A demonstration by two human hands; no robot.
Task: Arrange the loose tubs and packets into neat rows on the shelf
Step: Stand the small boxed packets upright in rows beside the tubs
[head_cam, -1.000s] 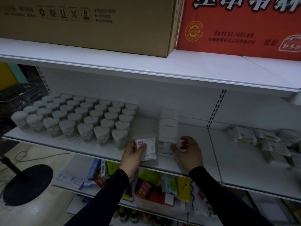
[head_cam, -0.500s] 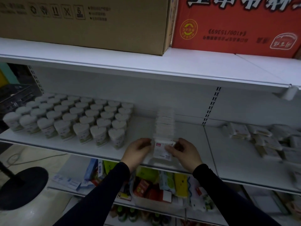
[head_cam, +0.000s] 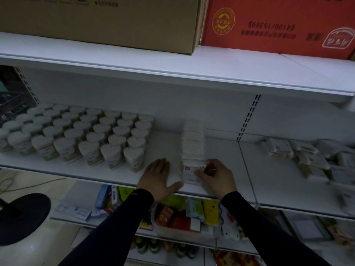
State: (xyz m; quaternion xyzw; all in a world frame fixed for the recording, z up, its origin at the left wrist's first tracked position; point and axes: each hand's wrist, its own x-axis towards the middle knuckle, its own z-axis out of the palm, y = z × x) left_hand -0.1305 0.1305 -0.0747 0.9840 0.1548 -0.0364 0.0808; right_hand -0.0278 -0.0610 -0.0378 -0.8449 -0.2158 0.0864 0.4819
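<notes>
Right hand (head_cam: 216, 174) pinches the front white packet (head_cam: 189, 174) of the row. Left hand (head_cam: 156, 178) lies flat, fingers straight, on the white shelf (head_cam: 221, 150) just left of it.

The white shelf (head_cam: 167, 143) in front of me carries heart-lidded tubs (head_cam: 80, 135) in tight rows on its left. A single file of packets (head_cam: 192, 144) runs front to back near the middle. On the right panel, more packets (head_cam: 299, 156) lie in a loose heap, blurred.
</notes>
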